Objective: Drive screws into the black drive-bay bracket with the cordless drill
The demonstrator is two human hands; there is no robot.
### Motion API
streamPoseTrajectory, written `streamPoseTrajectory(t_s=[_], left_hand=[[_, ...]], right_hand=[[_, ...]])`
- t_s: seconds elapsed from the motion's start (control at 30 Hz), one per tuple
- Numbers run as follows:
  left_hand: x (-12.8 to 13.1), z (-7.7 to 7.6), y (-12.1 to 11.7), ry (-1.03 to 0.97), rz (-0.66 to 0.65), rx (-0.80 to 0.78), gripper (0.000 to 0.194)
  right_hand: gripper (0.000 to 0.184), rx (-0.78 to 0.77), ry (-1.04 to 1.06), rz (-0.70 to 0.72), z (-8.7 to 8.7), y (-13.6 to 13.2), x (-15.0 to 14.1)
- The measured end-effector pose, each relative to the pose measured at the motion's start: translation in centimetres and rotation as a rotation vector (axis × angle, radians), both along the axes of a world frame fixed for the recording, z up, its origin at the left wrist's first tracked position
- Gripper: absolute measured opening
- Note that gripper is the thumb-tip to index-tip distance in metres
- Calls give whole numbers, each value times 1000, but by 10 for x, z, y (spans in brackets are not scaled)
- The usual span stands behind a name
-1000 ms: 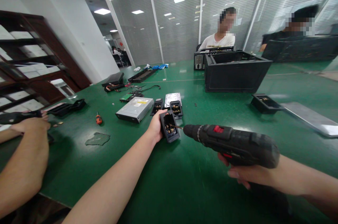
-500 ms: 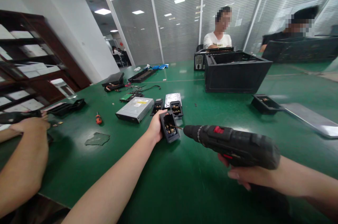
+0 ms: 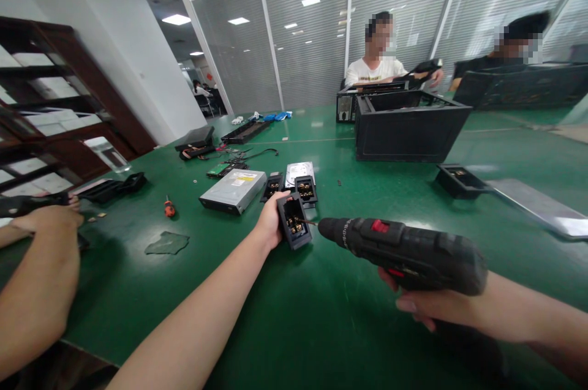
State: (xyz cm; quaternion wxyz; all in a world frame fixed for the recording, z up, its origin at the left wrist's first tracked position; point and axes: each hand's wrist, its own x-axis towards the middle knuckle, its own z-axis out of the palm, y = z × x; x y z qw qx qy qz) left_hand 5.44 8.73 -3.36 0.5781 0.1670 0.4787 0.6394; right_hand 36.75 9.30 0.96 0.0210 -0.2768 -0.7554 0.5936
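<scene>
My left hand (image 3: 270,220) is closed round a small black plastic housing (image 3: 293,221) with brass contacts inside, held tilted on its edge on the green table (image 3: 294,316). My right hand (image 3: 420,304) grips a black cordless drill (image 3: 404,252) with a red switch. The drill's thin bit reaches into the housing's open face. Two similar black housings (image 3: 307,188) lie just behind, beside a silver hard drive (image 3: 298,171) and a grey optical drive (image 3: 234,189).
A black computer case (image 3: 408,125) stands at the back middle, a small black tray (image 3: 459,180) and a metal panel (image 3: 537,206) to the right. An orange screwdriver (image 3: 169,207) lies left. A co-worker's arm (image 3: 37,280) rests at the left edge. Two people sit across the table.
My hands, the housing and the drill stay as they were. The person in the white shirt across the table has shifted left and raised a dark part in one hand.
</scene>
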Motion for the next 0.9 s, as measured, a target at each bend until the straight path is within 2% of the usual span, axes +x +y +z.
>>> streamPoseTrajectory(t_s=[0.9], left_hand=[[-2, -1, 1, -11, -12, -7, 27]], right_hand=[[30, -31, 0, -7, -5, 2, 2]])
